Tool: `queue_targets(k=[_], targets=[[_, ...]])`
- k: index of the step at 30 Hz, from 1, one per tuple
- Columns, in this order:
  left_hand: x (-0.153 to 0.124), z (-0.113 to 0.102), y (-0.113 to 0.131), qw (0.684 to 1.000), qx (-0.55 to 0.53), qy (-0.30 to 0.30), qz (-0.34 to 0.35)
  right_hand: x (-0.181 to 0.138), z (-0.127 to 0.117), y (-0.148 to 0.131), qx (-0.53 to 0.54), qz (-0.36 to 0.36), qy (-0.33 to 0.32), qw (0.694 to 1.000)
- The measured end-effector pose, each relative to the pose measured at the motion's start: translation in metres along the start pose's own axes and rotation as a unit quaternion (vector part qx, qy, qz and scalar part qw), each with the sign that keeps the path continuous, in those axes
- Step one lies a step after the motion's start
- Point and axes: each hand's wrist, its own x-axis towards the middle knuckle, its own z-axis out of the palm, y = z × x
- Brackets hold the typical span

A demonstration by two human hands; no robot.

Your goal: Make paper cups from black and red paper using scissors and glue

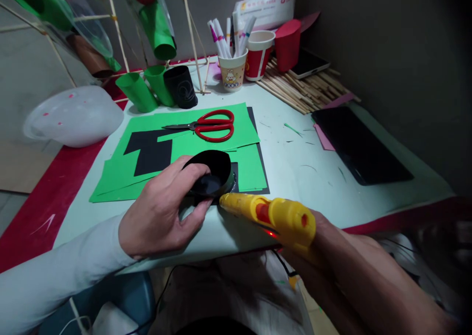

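My left hand [165, 207] grips a black paper tube [210, 172] near the table's front edge, fingers over its rim and thumb low on its near side. Its open end faces up toward me. In my right hand [324, 241] is a yellow glue gun [273, 217], lit by a small red light underneath. The gun's nozzle is at the tube's lower right side, where a shiny strip shows; I cannot tell if it touches. Most of my right fingers are hidden behind the gun. Green paper sheets [254, 167] and red-handled scissors [216, 126] lie just beyond the tube.
Green tubes [136, 93] and a black tube [180, 86] stand behind the paper, below a stick frame [191, 35]. A white balloon [75, 116] sits left. Farther back are a cup of markers [233, 72] and wooden sticks [295, 86]. A black phone [361, 143] lies right.
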Motion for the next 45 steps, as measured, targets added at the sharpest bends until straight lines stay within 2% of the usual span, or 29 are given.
queue_targets(k=[3,6,13,24,35,41,45], targets=[[0.000,0.000,0.000,1.000,0.007,-0.005,-0.001,-0.002,-0.005,0.002,0.003,-0.019,0.022,1.000],[0.000,0.000,0.000,1.000,0.009,-0.006,0.003,-0.007,-0.010,0.001,-0.022,-0.005,0.022,0.999],[-0.001,0.000,0.000,1.000,0.007,-0.009,-0.011,-0.009,-0.018,0.004,-0.039,0.029,-0.029,0.998],[-0.003,0.000,0.000,1.000,-0.007,-0.013,-0.018,0.000,-0.021,0.013,-0.078,0.005,0.016,0.997],[-0.003,0.001,0.000,1.000,0.002,-0.011,-0.023,0.023,-0.026,0.012,-0.007,0.003,-0.003,1.000],[-0.004,0.000,0.000,1.000,0.009,-0.006,-0.021,0.041,-0.026,0.016,-0.033,-0.032,0.002,0.999],[-0.005,-0.001,-0.001,0.999,0.028,-0.026,-0.028,0.047,-0.028,0.019,-0.015,-0.032,-0.005,0.999]])
